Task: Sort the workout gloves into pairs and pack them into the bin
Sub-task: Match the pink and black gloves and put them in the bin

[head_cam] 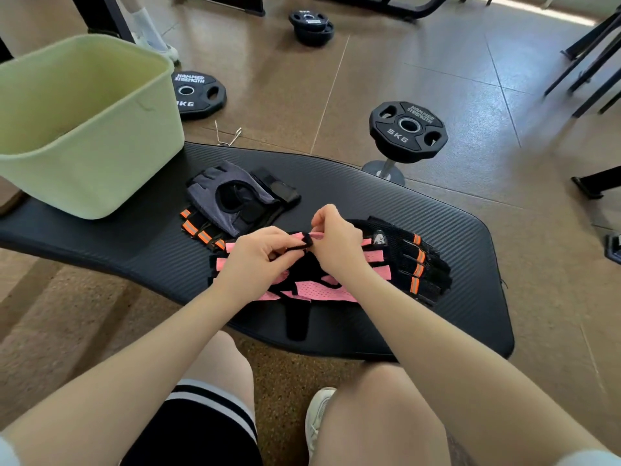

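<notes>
A black ribbed foam mat (386,210) lies on the brown floor and serves as the surface; on its far left end stands a pale green plastic bin (84,129), its inside in view showing no gloves. In the middle of the mat both hands meet over a pink mesh workout glove with black trim (302,287); the left hand (258,257) is closed, thumb and fingers pinching a thin black strap of that glove; the right hand (336,240) is likewise closed, its fingertips nipping a pink finger end just beside the left thumb. More pink and black fabric shows beneath the wrists, though whether it is one glove or two I cannot tell. Just beside the right wrist, on the right, lies a black mesh glove with orange reflective stripes (413,260); its match, another black glove with orange stripes (201,230), lies to the left, partly under a grey and black fingerless glove (232,196) that sits between the bin and the hands. A black 5 kg weight plate on a short metal stand (406,129) rests on the floor beyond the mat; another black plate (198,94) lies flat behind the bin.
</notes>
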{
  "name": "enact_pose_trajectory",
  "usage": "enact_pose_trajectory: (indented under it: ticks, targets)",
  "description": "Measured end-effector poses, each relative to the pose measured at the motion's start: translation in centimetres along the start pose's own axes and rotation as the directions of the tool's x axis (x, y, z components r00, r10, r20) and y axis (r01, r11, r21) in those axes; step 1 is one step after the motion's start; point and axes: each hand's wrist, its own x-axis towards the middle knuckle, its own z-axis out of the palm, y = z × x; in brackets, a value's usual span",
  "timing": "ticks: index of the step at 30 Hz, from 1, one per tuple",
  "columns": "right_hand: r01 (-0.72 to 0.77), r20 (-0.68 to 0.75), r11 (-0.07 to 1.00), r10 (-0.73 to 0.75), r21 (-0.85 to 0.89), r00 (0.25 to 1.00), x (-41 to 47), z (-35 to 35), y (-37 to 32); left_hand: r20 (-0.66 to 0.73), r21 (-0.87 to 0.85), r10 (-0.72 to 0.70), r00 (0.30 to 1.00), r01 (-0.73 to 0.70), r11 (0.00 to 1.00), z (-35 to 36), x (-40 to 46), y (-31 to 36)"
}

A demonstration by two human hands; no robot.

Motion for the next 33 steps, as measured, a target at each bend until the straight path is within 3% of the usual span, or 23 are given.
enact_pose_trajectory:
  ticks: [2,4,7,9,11,16,24,29,31,33]
  targets:
    - [0.055,-0.043,0.996,-0.058,-0.073,0.997,0.1,0.2,0.5,0.055,0.022,-0.017,0.998,0.015,1.0,-0.3,0.1,-0.4]
    - [0.16,-0.045,0.986,-0.162,-0.039,0.986,-0.3,-0.4,1.5,0.13,0.039,0.002,0.992,-0.007,0.999,-0.5,0.0,-0.9]
    - [0.473,-0.071,0.877,-0.478,-0.081,0.875,-2.6,-2.1,2.9,0.224,0.09,0.037,0.974,-0.059,0.994,-0.3,-0.4,-1.3]
    - [0.633,0.053,0.764,-0.632,-0.124,0.773,-4.7,-2.6,3.4,0.246,0.126,0.03,0.969,-0.063,0.99,-0.1,-0.7,-1.2]
    - [0.713,0.206,0.676,-0.683,-0.186,0.701,-6.0,-2.7,3.7,0.269,0.184,0.043,0.962,-0.095,0.978,-0.1,-0.8,-1.1]
    - [0.751,0.384,0.577,-0.646,-0.319,0.66,-6.8,-2.6,4.1,0.263,0.232,0.086,0.961,-0.15,0.961,0.0,-0.5,-1.3]
    - [0.704,0.368,0.546,-0.605,-0.454,0.706,-7.1,-0.4,3.4,0.317,0.151,0.101,0.943,-0.155,0.976,-1.0,0.2,-1.8]
    - [0.696,0.258,0.451,-0.704,-0.558,0.662,-8.4,0.8,3.7,0.351,0.152,0.091,0.932,-0.153,0.976,-1.3,0.3,-2.2]
    - [0.683,0.193,0.529,-0.702,-0.504,0.686,-8.0,0.5,3.2,0.384,0.171,0.089,0.919,-0.165,0.971,-1.5,0.4,-2.2]
    - [0.61,0.106,0.722,-0.613,-0.327,0.783,-7.1,-0.5,2.5,0.389,0.17,0.078,0.918,-0.155,0.973,-1.7,0.5,-2.3]
